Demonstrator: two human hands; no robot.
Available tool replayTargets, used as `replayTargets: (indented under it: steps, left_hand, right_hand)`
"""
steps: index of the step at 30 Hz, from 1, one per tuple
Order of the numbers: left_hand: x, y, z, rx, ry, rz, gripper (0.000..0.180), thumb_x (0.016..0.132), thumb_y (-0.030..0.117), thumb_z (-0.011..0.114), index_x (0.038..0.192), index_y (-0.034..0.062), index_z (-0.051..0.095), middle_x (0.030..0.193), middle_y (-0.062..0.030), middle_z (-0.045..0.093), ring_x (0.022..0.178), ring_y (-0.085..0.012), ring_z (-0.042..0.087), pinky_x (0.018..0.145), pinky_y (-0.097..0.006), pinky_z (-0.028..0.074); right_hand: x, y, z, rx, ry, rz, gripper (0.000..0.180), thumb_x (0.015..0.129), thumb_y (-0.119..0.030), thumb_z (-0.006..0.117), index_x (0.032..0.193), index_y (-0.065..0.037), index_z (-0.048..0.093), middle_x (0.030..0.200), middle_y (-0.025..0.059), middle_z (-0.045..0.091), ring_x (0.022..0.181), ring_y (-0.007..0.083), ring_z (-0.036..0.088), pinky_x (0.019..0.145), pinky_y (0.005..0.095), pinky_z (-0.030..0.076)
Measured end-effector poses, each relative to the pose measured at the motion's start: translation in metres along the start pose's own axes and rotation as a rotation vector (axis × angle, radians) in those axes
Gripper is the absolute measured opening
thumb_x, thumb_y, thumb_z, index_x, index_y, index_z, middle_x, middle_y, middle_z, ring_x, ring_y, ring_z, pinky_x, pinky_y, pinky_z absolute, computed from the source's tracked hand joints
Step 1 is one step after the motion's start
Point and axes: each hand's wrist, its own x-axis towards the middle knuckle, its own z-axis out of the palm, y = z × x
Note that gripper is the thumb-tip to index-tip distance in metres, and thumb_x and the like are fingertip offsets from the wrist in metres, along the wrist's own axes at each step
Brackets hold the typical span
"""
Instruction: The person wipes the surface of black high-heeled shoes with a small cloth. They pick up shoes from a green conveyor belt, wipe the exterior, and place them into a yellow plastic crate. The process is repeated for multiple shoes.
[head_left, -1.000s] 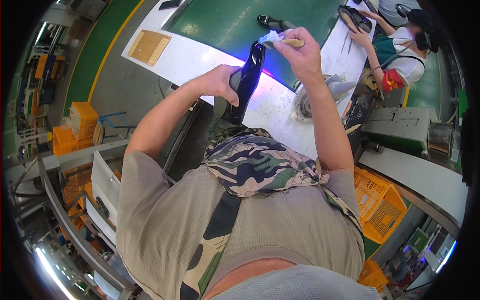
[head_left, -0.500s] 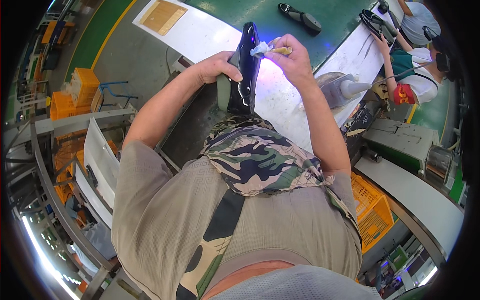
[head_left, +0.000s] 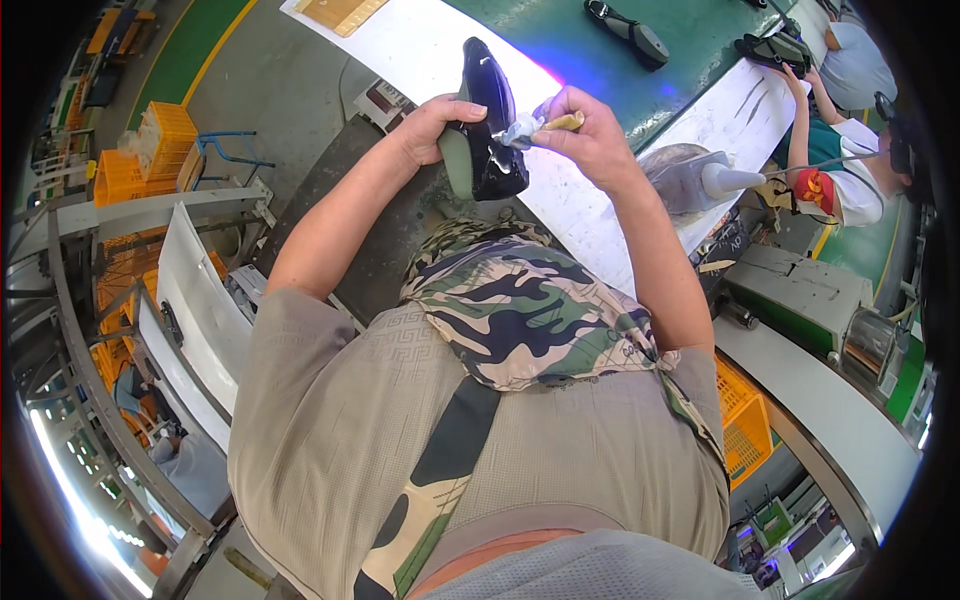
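Note:
A glossy black shoe (head_left: 479,90) with a grey-green sole (head_left: 456,165) is held up in front of my body. My left hand (head_left: 432,125) grips it from the left side, thumb lying on the black upper. In my right hand (head_left: 590,138) is a pale bluish wad of cloth (head_left: 521,131), pinched between fingers and thumb and touching the shoe's right side. A short yellowish piece like a handle (head_left: 566,121) also sticks out of that grip; its other end is hidden.
Behind the shoe runs a white worktop (head_left: 440,45) beside a green surface (head_left: 540,30) bearing another black shoe (head_left: 627,35). A grey nozzle bottle (head_left: 700,186) stands right of my right forearm. At far right a co-worker's hands (head_left: 795,78) hold black shoes (head_left: 772,50).
The shoe has turned, its upper end swinging left. My right hand and the cloth have moved down along it toward its lower end. The whole view has shifted slightly.

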Motion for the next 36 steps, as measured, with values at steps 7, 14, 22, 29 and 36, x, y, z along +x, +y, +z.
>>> replayTargets:
  steps: [7,14,22,29,36]
  left_hand:
    - [-0.034,-0.008,-0.039,-0.178,0.091,0.019,0.042,0.082,0.021,0.064,0.115,-0.0045,0.058,0.103,-0.0162,0.068,0.091,-0.0261,0.068,0.087,-0.041,0.055]
    - [-0.083,-0.025,-0.089,-0.474,0.155,0.126,0.041,0.083,0.021,0.063,0.116,-0.0024,0.058,0.107,-0.0168,0.067,0.096,-0.0287,0.067,0.093,-0.044,0.052]
    - [-0.136,-0.042,-0.136,-0.788,0.133,0.438,0.046,0.082,0.022,0.065,0.121,0.0002,0.057,0.115,-0.0159,0.065,0.108,-0.0313,0.062,0.102,-0.047,0.045]
    - [-0.182,-0.047,-0.148,-0.878,0.254,0.565,0.047,0.080,0.021,0.064,0.121,-0.0012,0.057,0.117,-0.0171,0.065,0.109,-0.0330,0.061,0.103,-0.047,0.044]
    - [-0.217,-0.066,-0.177,-0.651,0.560,0.789,0.031,0.077,0.008,0.067,0.107,0.0024,0.060,0.100,-0.0114,0.068,0.091,-0.0241,0.066,0.087,-0.041,0.054]
  right_hand:
    - [0.022,-0.004,0.041,-0.169,-0.053,-0.104,0.024,0.076,-0.004,0.074,0.080,-0.005,0.050,0.086,0.0044,0.060,0.081,0.0133,0.052,0.075,0.0284,0.043]
    - [0.052,0.002,0.084,-0.167,-0.234,-0.065,0.025,0.079,-0.003,0.074,0.080,-0.007,0.049,0.097,0.0070,0.061,0.087,0.0128,0.052,0.075,0.0276,0.043]
    - [0.093,0.025,0.155,0.188,-0.055,0.132,0.021,0.077,0.002,0.073,0.082,-0.005,0.054,0.090,0.0055,0.060,0.083,0.0132,0.057,0.075,0.0268,0.047]
    - [0.111,0.038,0.209,0.255,-0.008,0.293,0.018,0.078,0.003,0.071,0.084,-0.005,0.056,0.081,0.0038,0.059,0.070,0.0123,0.058,0.065,0.0262,0.050]
    - [0.117,0.056,0.249,0.302,-0.056,0.446,0.018,0.079,0.004,0.069,0.086,-0.004,0.055,0.078,0.0039,0.058,0.066,0.0125,0.057,0.061,0.0285,0.052]
